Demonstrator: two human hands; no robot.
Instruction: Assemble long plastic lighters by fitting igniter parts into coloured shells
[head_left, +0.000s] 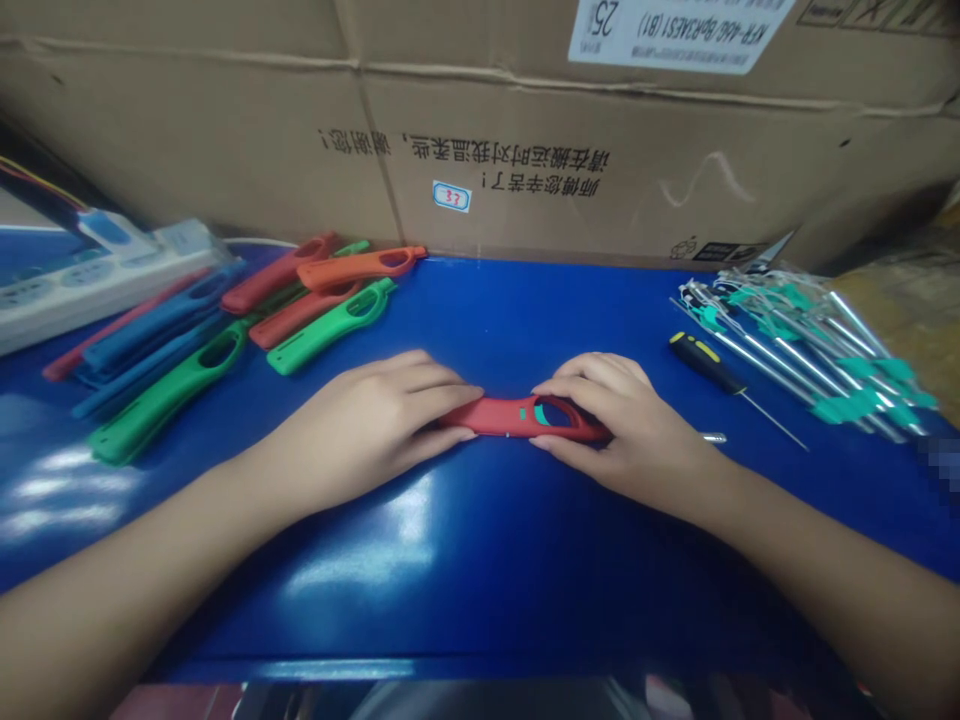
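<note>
A red lighter handle (495, 418) lies crosswise at the middle of the blue table, held at both ends. Fingers and thumb of my left hand (382, 420) close round its plain left end. My right hand (626, 425) grips the other end, around the oval opening, where a green trigger (541, 414) shows. Past my right hand a metal tube tip (715, 437) sticks out in line with the handle; the join is hidden under the hand. A black and yellow screwdriver (705, 362) rests just beyond that hand.
Several lighter shells, among them a green one (169, 395) and an orange one (356, 268), lie at the left beside a white power strip (67, 295). Metal lighter tubes with green triggers (817, 345) are heaped at the right. A large cardboard box (480, 110) stands along the back.
</note>
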